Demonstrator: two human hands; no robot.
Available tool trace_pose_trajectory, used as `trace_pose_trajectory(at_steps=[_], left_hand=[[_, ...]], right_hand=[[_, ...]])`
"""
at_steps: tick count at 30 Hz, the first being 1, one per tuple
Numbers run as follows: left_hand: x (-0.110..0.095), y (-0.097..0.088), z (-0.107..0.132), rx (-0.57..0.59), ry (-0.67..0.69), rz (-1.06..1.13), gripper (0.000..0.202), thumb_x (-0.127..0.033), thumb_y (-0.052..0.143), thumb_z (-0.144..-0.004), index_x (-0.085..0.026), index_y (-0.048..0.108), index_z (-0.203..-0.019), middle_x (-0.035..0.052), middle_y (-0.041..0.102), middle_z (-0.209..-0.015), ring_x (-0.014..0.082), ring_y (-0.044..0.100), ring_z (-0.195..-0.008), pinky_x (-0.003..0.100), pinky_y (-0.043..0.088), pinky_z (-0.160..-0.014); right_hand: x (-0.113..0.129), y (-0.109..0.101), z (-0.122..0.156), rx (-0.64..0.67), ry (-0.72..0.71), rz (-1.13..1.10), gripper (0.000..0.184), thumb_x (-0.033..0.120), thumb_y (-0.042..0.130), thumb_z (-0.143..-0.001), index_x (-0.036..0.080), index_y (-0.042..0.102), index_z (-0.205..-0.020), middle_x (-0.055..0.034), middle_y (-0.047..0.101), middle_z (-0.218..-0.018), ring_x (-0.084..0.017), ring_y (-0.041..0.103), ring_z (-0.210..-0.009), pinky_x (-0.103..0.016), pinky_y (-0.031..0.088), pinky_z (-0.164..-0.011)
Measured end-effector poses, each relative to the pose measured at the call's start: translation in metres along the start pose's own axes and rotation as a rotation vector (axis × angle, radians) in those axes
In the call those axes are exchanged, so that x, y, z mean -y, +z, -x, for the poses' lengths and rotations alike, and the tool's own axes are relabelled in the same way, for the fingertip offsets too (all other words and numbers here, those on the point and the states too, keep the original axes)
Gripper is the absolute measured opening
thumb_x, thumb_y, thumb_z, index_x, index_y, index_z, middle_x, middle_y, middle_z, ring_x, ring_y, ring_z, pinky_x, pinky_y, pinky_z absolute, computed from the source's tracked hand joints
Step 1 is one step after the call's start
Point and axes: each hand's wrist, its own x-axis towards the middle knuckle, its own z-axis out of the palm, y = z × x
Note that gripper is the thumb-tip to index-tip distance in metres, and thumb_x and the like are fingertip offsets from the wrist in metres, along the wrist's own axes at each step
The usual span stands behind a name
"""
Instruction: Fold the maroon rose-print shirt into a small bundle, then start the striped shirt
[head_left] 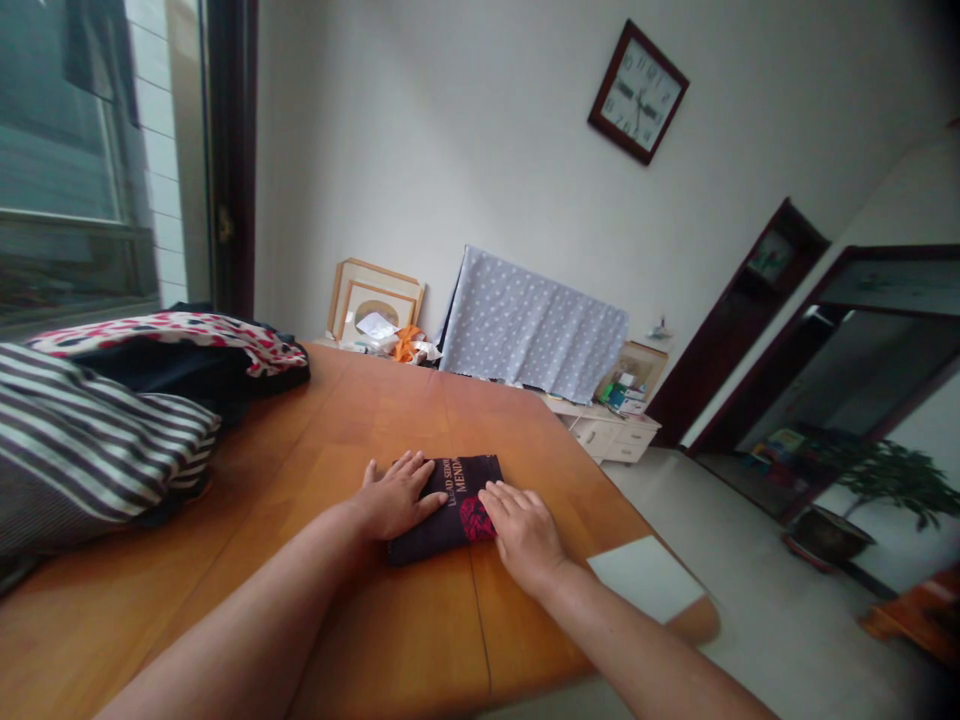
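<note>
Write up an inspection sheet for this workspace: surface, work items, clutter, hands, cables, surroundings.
Surface: wooden table, with a seam running across its top.
Job's things: folded dark garment with red print and white lettering, lying flat on the table.
Clutter: striped fabric and red-and-white patterned garment piled at the left; white sheet at the table's right corner.
Hands: left hand and right hand both open, palms flat on the folded garment.
Cables: nothing seen.
Surroundings: wall clock, dotted cloth, picture frames, potted plant.
</note>
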Motion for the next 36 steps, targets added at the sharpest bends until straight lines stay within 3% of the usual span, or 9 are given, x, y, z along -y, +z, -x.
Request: trace_pose_trajectory(at_steps=[12,19,22,27,31,33,36], left_hand=[[-0.005,-0.011,0.007,0.039,-0.004,0.04,0.116,-0.094,0.041,-0.07,-0.022,0.028,-0.161,0.0144,0.015,-0.168,0.0387,0.006,-0.156,0.07,0.004,-0.119],[-0.007,-0.01,0.006,0.057,-0.015,0.026,0.122,-0.095,0.045,-0.065,-0.022,0.027,-0.161,0.0145,0.014,-0.168,0.0382,0.005,-0.156,0.071,0.002,-0.119],[-0.007,-0.008,0.005,0.043,-0.012,0.013,0.123,-0.095,0.046,-0.064,-0.021,0.028,-0.161,0.0146,0.014,-0.168,0.0389,0.005,-0.156,0.071,0.001,-0.119],[-0.006,-0.007,0.004,0.038,-0.012,0.01,0.122,-0.094,0.047,-0.064,-0.022,0.028,-0.161,0.0153,0.015,-0.168,0.0396,0.007,-0.156,0.071,0.002,-0.119],[-0.008,-0.006,0.004,0.024,-0.018,-0.006,0.123,-0.095,0.047,-0.063,-0.021,0.029,-0.16,0.0149,0.016,-0.168,0.0398,0.008,-0.156,0.071,0.001,-0.119],[-0.008,-0.006,0.004,0.017,-0.025,-0.016,0.123,-0.095,0.047,-0.063,-0.022,0.029,-0.16,0.0143,0.015,-0.168,0.0398,0.007,-0.156,0.071,0.001,-0.119],[-0.008,-0.007,0.006,0.022,-0.023,-0.02,0.123,-0.095,0.046,-0.064,-0.022,0.027,-0.161,0.0142,0.014,-0.168,0.0394,0.008,-0.156,0.072,0.0,-0.118]], right_hand=[[-0.004,0.003,0.013,-0.03,0.086,-0.017,0.044,0.008,0.046,-0.093,0.023,0.064,-0.13,-0.0099,0.062,-0.139,-0.025,0.053,-0.129,-0.042,0.038,-0.107],[-0.024,-0.005,0.029,0.128,0.065,-0.117,0.072,-0.002,0.039,-0.084,0.029,0.05,-0.149,-0.0033,0.049,-0.154,-0.021,0.043,-0.143,-0.044,0.033,-0.116],[-0.038,-0.008,0.031,0.131,0.157,-0.144,0.072,-0.001,0.042,-0.081,0.026,0.053,-0.147,-0.006,0.052,-0.152,-0.021,0.044,-0.143,-0.043,0.034,-0.118],[-0.043,-0.014,0.001,-0.07,0.408,-0.298,0.049,0.014,0.043,-0.09,0.018,0.064,-0.135,-0.0097,0.065,-0.136,-0.021,0.061,-0.126,-0.035,0.045,-0.11],[-0.019,-0.016,-0.046,-0.206,0.422,-0.379,0.046,0.033,0.036,-0.101,0.017,0.064,-0.134,-0.0097,0.065,-0.136,-0.021,0.059,-0.129,-0.033,0.042,-0.113],[-0.005,-0.012,-0.068,-0.19,0.407,-0.398,0.053,0.039,0.03,-0.104,0.014,0.06,-0.138,-0.0122,0.06,-0.142,-0.021,0.053,-0.136,-0.033,0.036,-0.117],[0.009,0.005,-0.085,-0.053,0.407,-0.4,0.062,0.049,0.026,-0.105,0.009,0.053,-0.145,-0.0163,0.049,-0.152,-0.024,0.039,-0.147,-0.037,0.028,-0.122]])
